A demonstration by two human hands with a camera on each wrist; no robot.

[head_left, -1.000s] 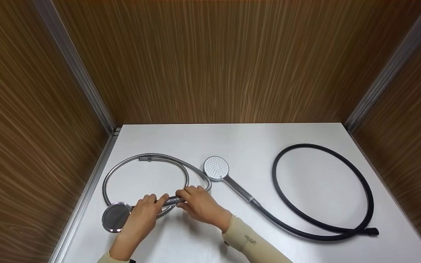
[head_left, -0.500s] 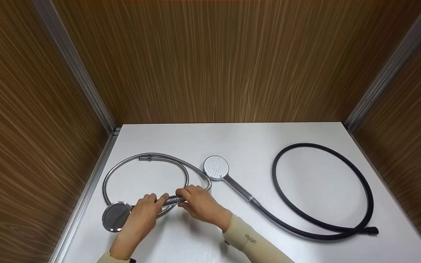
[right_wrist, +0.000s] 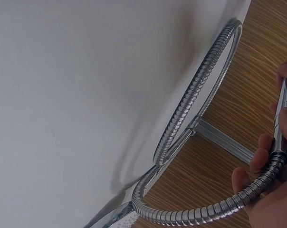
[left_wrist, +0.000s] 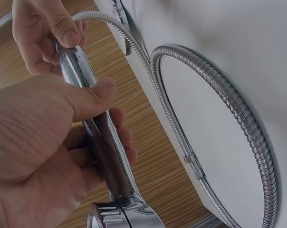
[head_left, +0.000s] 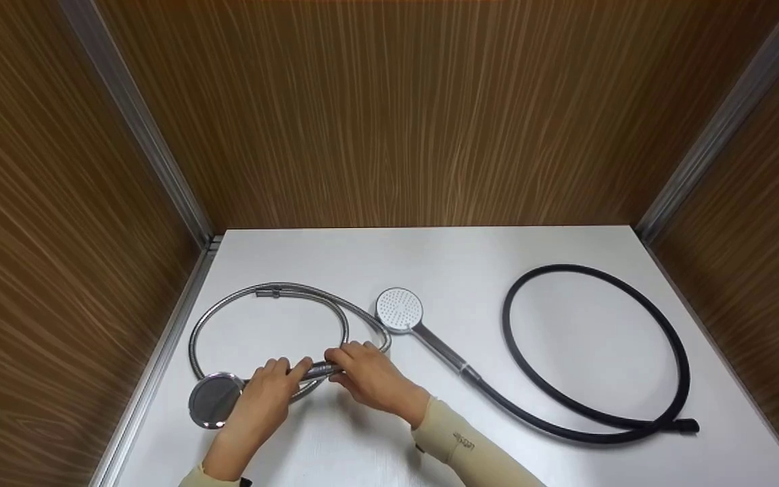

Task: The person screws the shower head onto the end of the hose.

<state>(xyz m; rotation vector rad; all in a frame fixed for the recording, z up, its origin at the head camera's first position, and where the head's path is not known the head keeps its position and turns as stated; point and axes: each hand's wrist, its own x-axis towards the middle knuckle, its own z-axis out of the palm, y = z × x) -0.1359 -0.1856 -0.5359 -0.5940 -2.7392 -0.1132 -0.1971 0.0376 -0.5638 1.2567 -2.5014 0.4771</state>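
A chrome hand shower point(head_left: 216, 402) lies toward the front left, its round face at the left and its handle point(left_wrist: 110, 152) pointing right. My left hand point(head_left: 266, 396) wraps round that handle, thumb across the top in the left wrist view. At the handle's far end, my right hand point(head_left: 372, 379) pinches the chrome connector of a ribbed metal shower hose point(right_wrist: 200, 216). Seen from the right wrist, the hose leaves the connector past a dark ring and bends beneath the fingers. The hose loops behind both hands, its free end point(head_left: 268, 293) lying at the back of the loop.
Right of the metal loop lies a second hand shower point(head_left: 399, 310) with a white spray face, joined to a black hose point(head_left: 683, 365) coiled on the right. The white table point(head_left: 457, 264) is walled by wood-grain panels point(head_left: 389, 122) at the back and sides.
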